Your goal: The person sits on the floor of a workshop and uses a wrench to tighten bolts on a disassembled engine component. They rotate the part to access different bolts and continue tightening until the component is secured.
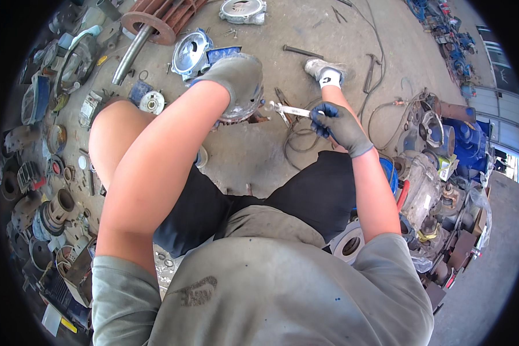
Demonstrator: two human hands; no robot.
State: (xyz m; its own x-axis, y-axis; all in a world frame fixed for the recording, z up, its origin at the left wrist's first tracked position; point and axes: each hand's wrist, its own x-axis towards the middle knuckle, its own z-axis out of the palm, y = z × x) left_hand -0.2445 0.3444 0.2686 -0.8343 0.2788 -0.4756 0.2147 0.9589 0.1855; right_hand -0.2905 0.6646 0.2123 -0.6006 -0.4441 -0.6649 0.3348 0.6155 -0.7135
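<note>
My right hand (343,127), in a grey glove with dark blue fingertips, grips a silver combination wrench (294,110) by one end. The wrench points left, its far end close to a round metal housing (243,111) low between my knees. My left hand (234,76), in a worn grey glove, curls over the top of this housing and covers much of it; its fingertips are hidden. Just beyond the left hand stands a blue-rimmed round metal cover (191,53). Pliers (282,99) lie on the floor by the wrench.
A rusty rotor with a steel shaft (134,53) lies at the far left. A hammer (371,72), a dark rod (303,52) and cables (297,141) are on the floor near my right foot (327,71). Piled machine parts (427,184) line the right; several metal rings (57,202) crowd the left.
</note>
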